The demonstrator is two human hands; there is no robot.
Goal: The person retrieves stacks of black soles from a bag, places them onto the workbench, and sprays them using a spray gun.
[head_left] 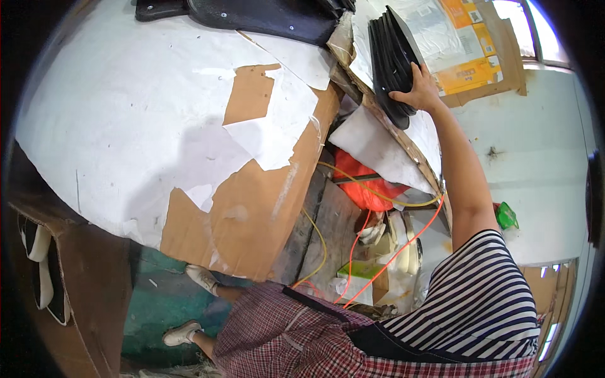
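My right hand (421, 93) reaches far out to a stack of black shoe soles (392, 69) on a paper-covered ledge at the upper right. Its thumb lies across the near part of the stack, and the fingers curl over the right side. The soles stand close together on edge, slightly fanned at the far end. More black pieces (265, 20) with small shiny dots lie at the far edge of the big table. My left hand is out of view.
The table (239, 220) is covered with torn white paper over brown cardboard. Between table and ledge are a red bag (359, 183), a yellow hose (324, 242), orange cords (403, 249) and a green-and-white box (362, 271). A brown carton (94, 283) with pale shoes stands lower left.
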